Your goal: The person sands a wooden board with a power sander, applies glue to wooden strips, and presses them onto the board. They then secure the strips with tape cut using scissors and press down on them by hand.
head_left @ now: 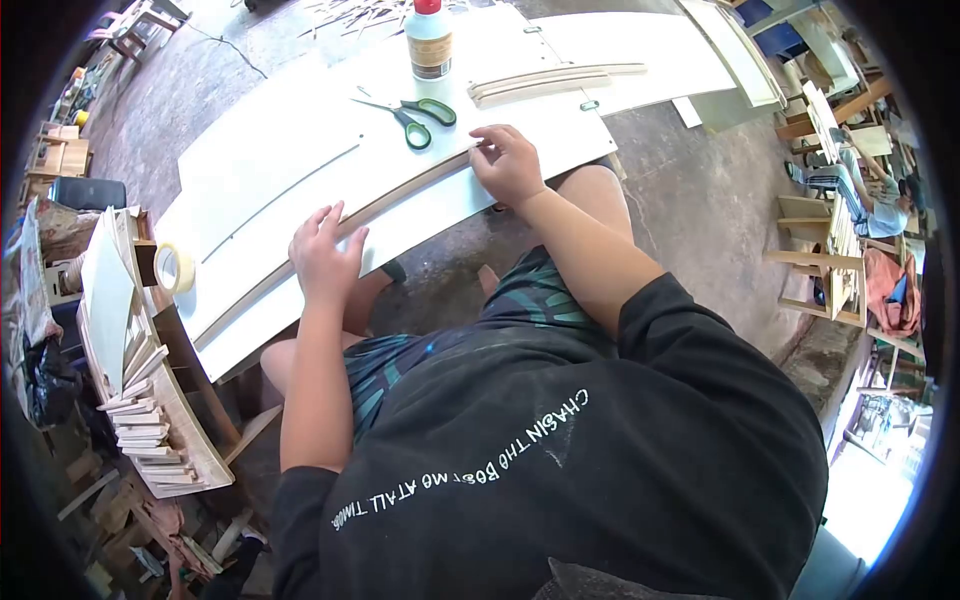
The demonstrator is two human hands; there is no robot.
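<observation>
A long, thin wooden strip (408, 187) lies lengthwise along a white panel (420, 215) in front of me. My left hand (328, 255) rests over the strip's left half, fingers spread on the far side and thumb apart on the near side. Near the strip's right end, my right hand (507, 165) is closed, its thumb and curled fingers pinching the strip; the palm hides part of it. Just beyond lie green-and-black-handled scissors (418, 122), with blades partly apart. A white bottle with a red cap (430, 45) stands farther back.
Several loose wooden strips (545, 85) lie on the panel's far right. A tape roll (175, 269) is at the left edge. Stacked wood pieces (150, 440) sit on a board at lower left. Another person (880, 205) is among wooden frames at far right.
</observation>
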